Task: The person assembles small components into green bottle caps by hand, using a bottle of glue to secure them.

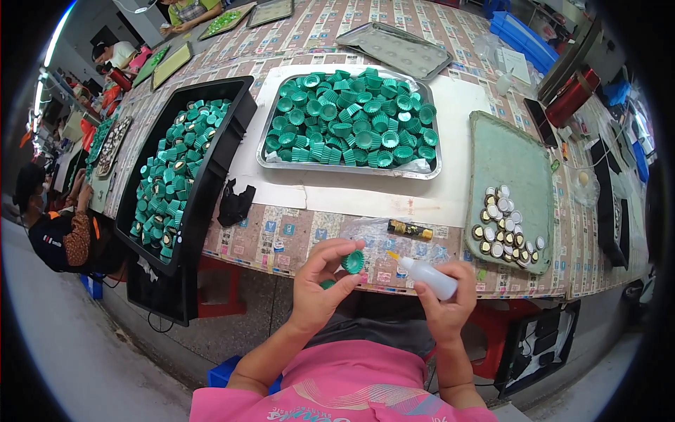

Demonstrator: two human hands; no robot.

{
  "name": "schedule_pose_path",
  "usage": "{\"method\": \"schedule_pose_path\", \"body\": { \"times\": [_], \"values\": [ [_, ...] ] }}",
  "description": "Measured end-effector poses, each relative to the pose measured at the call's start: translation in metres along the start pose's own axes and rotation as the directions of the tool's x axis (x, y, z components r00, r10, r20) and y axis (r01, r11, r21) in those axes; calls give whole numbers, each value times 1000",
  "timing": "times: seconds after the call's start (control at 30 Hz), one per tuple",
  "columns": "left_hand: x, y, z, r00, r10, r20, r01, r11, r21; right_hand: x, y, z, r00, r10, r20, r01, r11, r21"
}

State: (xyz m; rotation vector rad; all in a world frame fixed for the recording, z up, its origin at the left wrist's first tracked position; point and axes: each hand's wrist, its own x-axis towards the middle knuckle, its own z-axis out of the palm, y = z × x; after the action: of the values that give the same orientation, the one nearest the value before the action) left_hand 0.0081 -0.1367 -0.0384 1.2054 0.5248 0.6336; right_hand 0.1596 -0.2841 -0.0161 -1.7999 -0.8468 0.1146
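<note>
My left hand (318,281) pinches a green ribbed cap (353,261) between thumb and fingers, its open side facing right; a second green cap (328,284) shows under the fingers. My right hand (444,304) grips a small white squeeze bottle (430,276) whose yellow nozzle points left toward the cap, a short gap apart. Both hands hover just in front of the table's near edge. A metal tray (266,160) heaped with empty green caps lies straight ahead.
A black bin (223,151) of filled green caps sits at the left, overhanging the table edge. A green mat (517,165) at the right carries several round silver and gold discs (506,228). A black cloth (234,204) and a gold-black tube (410,229) lie nearby. Other people work at far left.
</note>
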Motion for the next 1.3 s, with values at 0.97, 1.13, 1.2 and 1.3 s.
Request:
{"method": "schedule_pose_path", "body": {
  "times": [0.97, 1.13, 1.2, 1.3],
  "values": [
    [5, -12, 63, 870, -403, 285, 481, 565, -670, 95, 86, -128, 947, 56, 316, 156, 779, -607],
    [2, -12, 44, 816, -428, 389, 567, 458, -684, 88, 78, -105, 945, -34, 326, 237, 758, -607],
    [3, -13, 39, 804, -440, 399, 580, 437, -687, 80, 65, -92, 955, 47, 294, 114, 856, -504],
    [2, -17, 37, 810, -410, 420, 580, 451, -678, 68, 30, -72, 943, 149, 297, -59, 955, -290]
  ]
}}
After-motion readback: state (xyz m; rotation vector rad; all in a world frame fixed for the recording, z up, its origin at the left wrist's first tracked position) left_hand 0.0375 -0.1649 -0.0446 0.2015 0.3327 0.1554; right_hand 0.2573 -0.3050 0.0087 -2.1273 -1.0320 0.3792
